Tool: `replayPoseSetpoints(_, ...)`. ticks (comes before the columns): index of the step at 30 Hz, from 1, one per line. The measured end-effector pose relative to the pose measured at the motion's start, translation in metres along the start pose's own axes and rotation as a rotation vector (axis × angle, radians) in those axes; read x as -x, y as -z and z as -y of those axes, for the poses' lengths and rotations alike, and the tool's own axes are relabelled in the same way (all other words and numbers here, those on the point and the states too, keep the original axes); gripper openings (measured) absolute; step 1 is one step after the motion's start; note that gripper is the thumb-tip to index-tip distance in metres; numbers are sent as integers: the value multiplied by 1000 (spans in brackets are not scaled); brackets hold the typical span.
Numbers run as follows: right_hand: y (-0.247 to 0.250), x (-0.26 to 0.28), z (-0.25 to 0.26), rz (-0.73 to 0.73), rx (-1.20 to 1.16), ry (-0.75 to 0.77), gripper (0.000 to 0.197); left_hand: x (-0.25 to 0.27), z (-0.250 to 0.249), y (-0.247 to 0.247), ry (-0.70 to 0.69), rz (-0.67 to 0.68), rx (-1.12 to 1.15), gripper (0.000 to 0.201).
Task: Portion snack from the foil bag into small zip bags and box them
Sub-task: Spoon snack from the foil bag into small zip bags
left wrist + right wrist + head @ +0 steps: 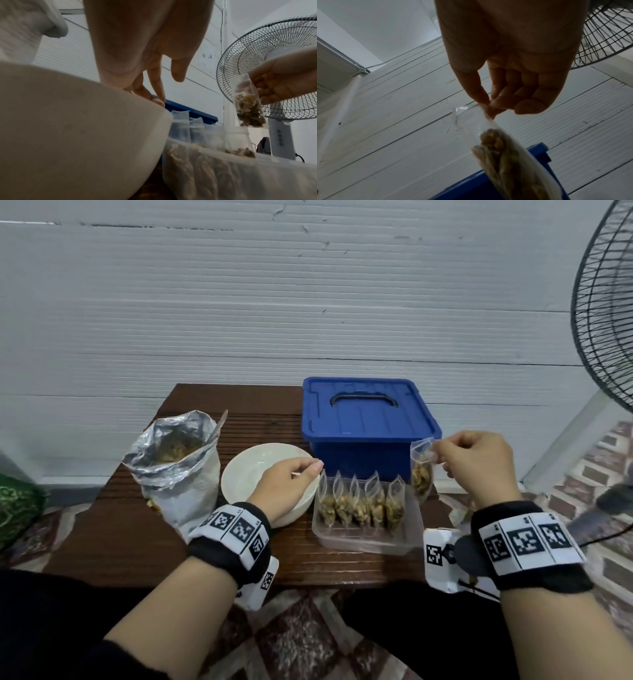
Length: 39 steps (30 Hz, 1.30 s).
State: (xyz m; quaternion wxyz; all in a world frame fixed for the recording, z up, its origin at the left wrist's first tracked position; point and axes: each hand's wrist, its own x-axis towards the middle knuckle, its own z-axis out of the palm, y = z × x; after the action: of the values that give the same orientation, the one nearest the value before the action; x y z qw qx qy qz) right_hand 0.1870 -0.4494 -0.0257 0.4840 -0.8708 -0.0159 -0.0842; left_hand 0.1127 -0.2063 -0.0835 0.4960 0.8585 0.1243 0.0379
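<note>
— While your right hand [479, 463] pinched the filled zip bag [422, 474] by its top edge, which step were you on?

— By my judgement, you were boxing a portion: the bag hung in the air in front of the blue lidded box [366, 419], just beyond the right end of the clear tray [363, 539].

— And the tray?

— Five filled bags [359, 501] stood upright in a row inside it, and yours was apart from them, higher and to the right. I could not tell whether its seal was pressed shut.

— What did the next move call for?

— Probably lowering the bag into the free spot at the row's right end, or closing the zip first.

— My left hand [291, 484]?

— It hovered over the white bowl [246, 474], fingers loosely curled; a thin pale sliver showed by the fingertips, yet I couldn't make out a grip. The foil bag [174, 467] stood open, left of the bowl.
</note>
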Motion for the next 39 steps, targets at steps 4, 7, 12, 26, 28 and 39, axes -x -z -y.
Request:
replayPoseSetpoints(4, -7, -1, -13, 64, 163, 3, 22, -2, 4, 0, 35, 7, -8, 32)
replayPoseSetpoints(7, -17, 0, -23, 137, 221, -28, 25, -2, 6, -1, 63, 12, -20, 32)
replayPoseSetpoints(12, -28, 5, -36, 196, 266, -89, 24, -1, 9, -1, 75, 18, -32, 33)
replayPoseSetpoints(26, -29, 6, -26, 337, -162, -267, 27, -3, 14, 2, 104, 30, -35, 37)
replayPoseSetpoints(28, -27, 6, -27, 420, -60, -191, 39, -3, 14, 3, 103, 29, -21, 36)
replayPoseSetpoints(39, -36, 6, -35, 407, 292, -16, 46, -3, 15, 3, 110, 37, -1, 35)
